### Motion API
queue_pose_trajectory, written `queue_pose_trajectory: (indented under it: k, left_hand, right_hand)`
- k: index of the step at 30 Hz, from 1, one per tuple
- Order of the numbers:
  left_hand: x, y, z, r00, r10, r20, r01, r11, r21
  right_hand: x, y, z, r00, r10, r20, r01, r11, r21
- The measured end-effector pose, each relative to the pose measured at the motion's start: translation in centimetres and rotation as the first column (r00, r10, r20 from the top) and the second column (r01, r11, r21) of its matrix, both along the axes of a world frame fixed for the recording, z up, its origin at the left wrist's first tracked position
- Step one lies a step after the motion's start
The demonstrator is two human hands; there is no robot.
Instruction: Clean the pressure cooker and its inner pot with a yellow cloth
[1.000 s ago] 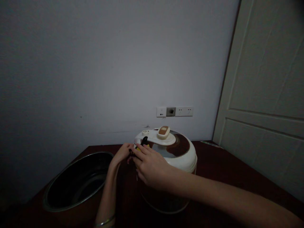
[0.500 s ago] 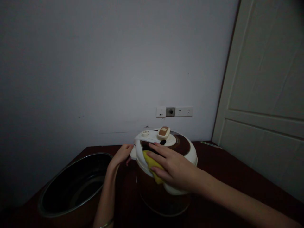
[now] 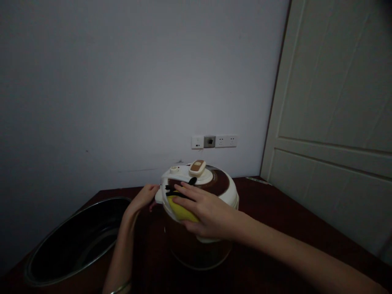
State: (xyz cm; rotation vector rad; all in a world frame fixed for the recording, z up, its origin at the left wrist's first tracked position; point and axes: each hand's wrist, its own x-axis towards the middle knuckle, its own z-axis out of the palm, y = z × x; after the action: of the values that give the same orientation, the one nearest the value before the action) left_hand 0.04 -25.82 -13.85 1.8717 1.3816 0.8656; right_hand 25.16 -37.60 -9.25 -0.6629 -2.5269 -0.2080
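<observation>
A brown and white electric pressure cooker (image 3: 200, 249) stands upright on the dark red table, its lid on and a tan-topped knob (image 3: 197, 166) in the lid's middle. My right hand (image 3: 208, 210) presses a folded yellow cloth (image 3: 180, 209) against the lid's front left rim. Slim black pieces (image 3: 173, 192), one with a rounded end, lie on the lid by my right fingertips; their kind is hard to make out. At the cooker's left side, my left hand (image 3: 146, 197) has its fingers curled at the white side handle (image 3: 158, 197), partly hidden from me.
To the left is a large dark pot (image 3: 76, 241) with a shiny rim, close beside my left forearm. A pale wall with sockets (image 3: 214, 141) rises behind the table (image 3: 263, 228). On the right stands a white panelled door (image 3: 330, 122). A thin strip (image 3: 257, 180) lies near the table's back edge.
The view has shifted, so everything sits further left. My right hand and the yellow cloth have slid slightly along the lid's rim, and more of the black pieces shows. My left hand stays at the cooker's side.
</observation>
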Motion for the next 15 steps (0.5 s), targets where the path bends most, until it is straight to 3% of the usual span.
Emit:
queue_pose_trajectory:
  k: [5,8,11,15]
  left_hand:
    - [-0.1,0.0,-0.2,1.0,0.002,-0.005,-0.002,1.0,-0.002]
    - [0.0,-0.3,-0.1,1.0,0.006,-0.002,-0.006,1.0,0.015]
    - [0.2,-0.5,0.1,1.0,0.02,-0.009,-0.02,1.0,0.022]
    - [0.3,-0.5,0.3,0.999,0.03,-0.037,-0.03,1.0,0.0]
  right_hand:
    - [6.0,-0.9,-0.8,0.996,-0.034,-0.085,0.021,0.989,-0.144]
    - [8.3,-0.8,-1.3,0.992,-0.06,-0.109,0.041,0.985,-0.168]
    - [8.6,-0.8,-1.2,0.994,-0.072,-0.086,0.059,0.989,-0.137]
    - [6.2,-0.7,0.0,1.0,-0.009,-0.004,0.009,0.995,-0.095]
